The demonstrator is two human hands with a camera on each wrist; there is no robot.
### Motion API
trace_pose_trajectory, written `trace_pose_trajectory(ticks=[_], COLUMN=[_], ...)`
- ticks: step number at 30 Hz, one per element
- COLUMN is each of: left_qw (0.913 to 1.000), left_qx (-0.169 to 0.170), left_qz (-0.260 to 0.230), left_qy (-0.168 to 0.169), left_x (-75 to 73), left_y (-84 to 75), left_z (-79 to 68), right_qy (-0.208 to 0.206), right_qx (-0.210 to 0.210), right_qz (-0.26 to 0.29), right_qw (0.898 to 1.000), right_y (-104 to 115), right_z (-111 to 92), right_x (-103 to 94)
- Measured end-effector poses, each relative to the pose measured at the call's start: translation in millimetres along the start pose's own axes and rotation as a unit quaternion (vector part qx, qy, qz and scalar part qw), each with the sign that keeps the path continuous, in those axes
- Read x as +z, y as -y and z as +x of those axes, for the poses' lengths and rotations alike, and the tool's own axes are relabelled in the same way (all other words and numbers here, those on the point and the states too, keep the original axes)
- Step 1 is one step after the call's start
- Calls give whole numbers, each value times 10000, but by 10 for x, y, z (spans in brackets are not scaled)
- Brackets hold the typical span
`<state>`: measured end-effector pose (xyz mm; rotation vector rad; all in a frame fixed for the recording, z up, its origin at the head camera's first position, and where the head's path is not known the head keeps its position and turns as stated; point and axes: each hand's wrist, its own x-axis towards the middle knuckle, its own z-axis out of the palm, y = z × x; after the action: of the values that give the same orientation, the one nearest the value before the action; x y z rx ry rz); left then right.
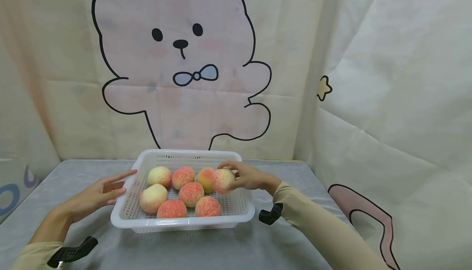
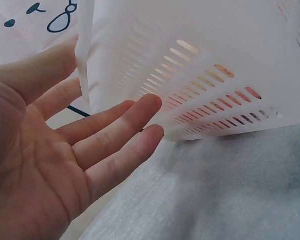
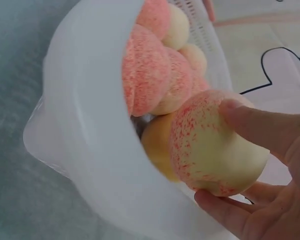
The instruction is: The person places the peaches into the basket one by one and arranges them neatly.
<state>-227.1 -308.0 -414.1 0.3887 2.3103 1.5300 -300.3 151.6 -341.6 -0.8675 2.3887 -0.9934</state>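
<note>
A white perforated plastic basket point(image 1: 184, 222) holds several peaches, some deep pink like the front peach point(image 1: 171, 209), others pale cream such as the left peach point(image 1: 153, 198). With thumb and fingers, my right hand point(image 1: 248, 175) grips a cream peach with red speckles point(image 3: 215, 145) at the basket's right side. Just beneath that peach, a yellow-orange peach point(image 3: 160, 142) is partly covered. My left hand point(image 1: 92, 196) is at the basket's left side, fingers extended and loosely bent, fingertips at the rim and side wall. Nothing lies in its palm point(image 2: 35, 170).
The basket stands on a table with a grey cloth point(image 1: 177, 253). Behind it hangs a curtain point(image 1: 280, 122) with a cartoon animal. Another pale curtain point(image 1: 398, 98) drapes along the right side.
</note>
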Motion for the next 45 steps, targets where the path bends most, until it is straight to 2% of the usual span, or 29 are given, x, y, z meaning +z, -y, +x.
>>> trace_pose_trajectory(ticks=[5, 11, 18, 22, 32, 38, 45], left_qw=[10000, 10000, 10000, 10000, 10000, 10000, 10000], left_qx=[4, 32, 35, -30, 27, 9, -54], left_qz=[39, 11, -31, -67, 22, 44, 22], left_qy=[-58, -48, -19, -19, -41, -44, -47], left_x=[-5, -10, -2, -9, 10, 10, 19], left_y=[9, 15, 0, 23, 13, 2, -8], left_z=[-4, -2, 3, 13, 5, 8, 9], right_qy=[129, 168, 265, 305, 468, 420, 138], right_qx=[25, 82, 470, 628, 625, 337, 17], right_qz=[-252, -944, -1497, -1539, -1791, -1589, -1064], right_qw=[9996, 9954, 9873, 9856, 9807, 9858, 9942], right_y=[34, 69, 81, 78, 61, 41, 10], right_z=[70, 143, 201, 217, 207, 171, 116], right_x=[58, 115, 185, 199, 237, 195, 116])
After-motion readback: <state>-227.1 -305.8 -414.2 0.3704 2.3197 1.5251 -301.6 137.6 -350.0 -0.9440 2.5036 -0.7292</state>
